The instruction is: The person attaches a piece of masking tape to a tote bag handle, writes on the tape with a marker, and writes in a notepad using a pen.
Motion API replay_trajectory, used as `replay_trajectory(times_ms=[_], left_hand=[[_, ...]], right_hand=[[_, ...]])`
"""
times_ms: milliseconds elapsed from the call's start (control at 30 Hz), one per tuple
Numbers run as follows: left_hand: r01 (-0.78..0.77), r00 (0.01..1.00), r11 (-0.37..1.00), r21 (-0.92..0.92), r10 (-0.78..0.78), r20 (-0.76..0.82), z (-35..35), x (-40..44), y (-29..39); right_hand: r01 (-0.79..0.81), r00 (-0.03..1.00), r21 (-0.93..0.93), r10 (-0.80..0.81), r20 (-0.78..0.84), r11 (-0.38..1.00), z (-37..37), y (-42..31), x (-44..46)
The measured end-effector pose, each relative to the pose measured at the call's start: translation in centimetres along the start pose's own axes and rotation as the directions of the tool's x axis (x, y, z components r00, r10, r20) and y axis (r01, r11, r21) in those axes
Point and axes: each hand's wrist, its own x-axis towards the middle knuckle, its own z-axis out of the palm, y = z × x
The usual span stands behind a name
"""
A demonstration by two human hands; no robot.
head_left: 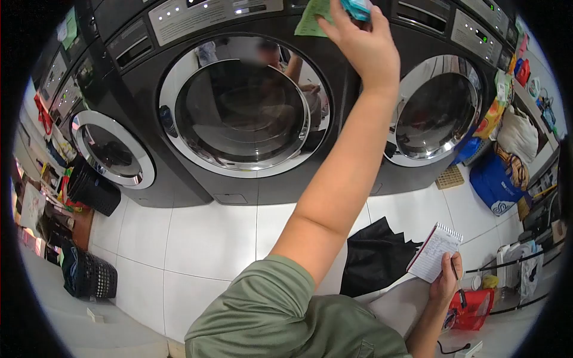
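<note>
My left hand is stretched up to the top edge of the view, in front of the machines. Its fingers are curled around a small teal item, partly cut off by the frame, so its kind is unclear. A green paper slip with writing hangs right beside those fingers. Low on the right, my right hand grips a spiral notepad with handwriting on its page. A dark pen is also held between the fingers of that hand.
Dark front-loading washing machines line the wall. Black cloth lies near my legs on white floor tiles. A blue bag and a red bag stand right; black baskets stand left.
</note>
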Motion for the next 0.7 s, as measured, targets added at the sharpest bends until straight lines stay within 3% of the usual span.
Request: replay_trajectory(times_ms=[100,167,233,300,367,433,500,633,667,700], left_hand=[[-0.052,0.999,0.999,0.010,0.053,-0.011,0.6,-0.3,-0.7],[-0.344,0.925,0.937,0.068,0.350,-0.146,1.4,0.3,-2.4],[-0.339,0.929,0.939,0.052,0.343,-0.139,1.8,-0.1,-3.3],[-0.035,0.999,0.999,-0.032,0.035,0.016,0.3,-0.3,-0.6],[-0.356,0.920,0.931,0.080,0.364,-0.147,2.4,-0.1,-4.8],[-0.345,0.923,0.935,0.089,0.354,-0.147,2.4,-0.1,-4.7],[0.001,1.000,1.000,-0.007,-0.001,0.017,0.2,-0.2,-0.3],[-0.010,0.999,0.998,-0.059,0.007,-0.051,0.4,-0.4,-1.4],[0.088,0.995,0.993,-0.083,-0.084,0.047,-0.7,0.0,-0.1],[-0.034,0.991,0.937,-0.349,0.078,0.113,-1.2,0.7,-0.1]], right_hand=[[0.003,1.000,-0.001,-0.003,-0.004,1.000,0.4,-0.3,-0.2],[-0.008,1.000,-0.002,0.008,-0.008,1.000,0.4,-0.4,-0.2],[-0.009,1.000,0.005,0.009,-0.008,1.000,0.4,-0.3,-0.1],[-0.007,1.000,0.007,0.007,-0.009,1.000,0.4,-0.3,-0.2],[-0.002,1.000,0.004,0.002,-0.004,1.000,0.4,-0.4,-0.2],[-0.004,1.000,0.006,0.004,0.006,1.000,0.3,-0.3,-0.1],[-0.004,1.000,0.005,0.004,0.008,1.000,0.3,-0.3,-0.1],[-0.013,0.998,-0.011,0.012,-0.061,1.000,0.5,-0.2,-0.2],[-0.015,0.994,-0.017,0.013,-0.111,1.000,0.6,-0.5,-0.4],[-0.041,0.992,0.019,0.043,-0.117,0.999,0.8,-1.0,-0.8]])
